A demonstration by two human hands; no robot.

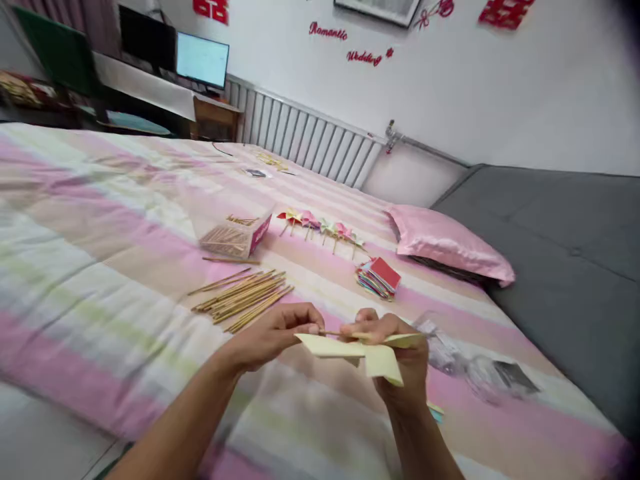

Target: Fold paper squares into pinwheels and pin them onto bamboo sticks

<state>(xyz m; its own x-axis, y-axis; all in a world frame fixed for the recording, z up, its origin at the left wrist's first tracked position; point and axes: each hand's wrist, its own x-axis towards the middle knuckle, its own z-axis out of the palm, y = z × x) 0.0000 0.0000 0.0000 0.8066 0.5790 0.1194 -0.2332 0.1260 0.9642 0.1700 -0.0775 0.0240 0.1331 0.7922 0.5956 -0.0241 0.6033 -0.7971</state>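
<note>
A pale yellow paper pinwheel [383, 362] with folded blades is in my right hand [413, 373], its fingers closed around it. Between my two hands runs a thin stick [330, 333]; my left hand [290, 327] pinches one end of it, and the other end passes behind the pinwheel into my right fingers. How stick and paper join is hidden. Beyond my left hand lies a loose pile of thin wooden sticks [245, 297]. Past my right hand sits a stack of coloured paper squares [379, 277], red on top.
A clear box [227, 240] of sticks stands behind the pile. Several finished pinwheels [320, 227] lie in a row beyond. Clear plastic bags [465, 367] are at the right. A pink pillow [445, 240] rests near the grey headboard [555, 233]. Striped bedding [125, 267] lies under everything.
</note>
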